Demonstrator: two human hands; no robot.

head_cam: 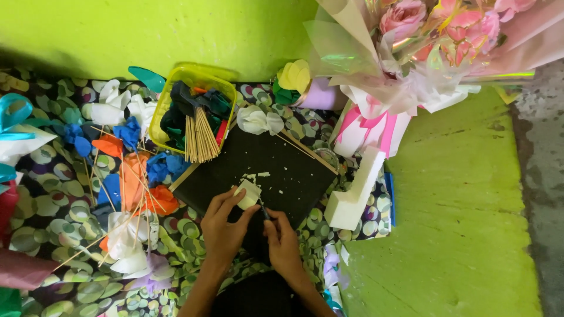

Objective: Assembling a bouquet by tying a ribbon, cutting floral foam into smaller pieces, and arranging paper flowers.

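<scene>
My left hand (222, 226) pinches a small white foam piece (249, 194) over the black board (258, 170); my right hand (283, 238), fingers curled, grips a thin blade (264, 210) beside it.

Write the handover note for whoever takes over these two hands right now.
Left hand: holds a small white foam piece over the black board.
Right hand: grips a thin tool, tip at the piece; too small to tell its kind.
Done: white crumbs already lie on the board.
Left: the big white foam block lies uncut on the right; wooden skewers lean at the yellow tub, unused.
</scene>
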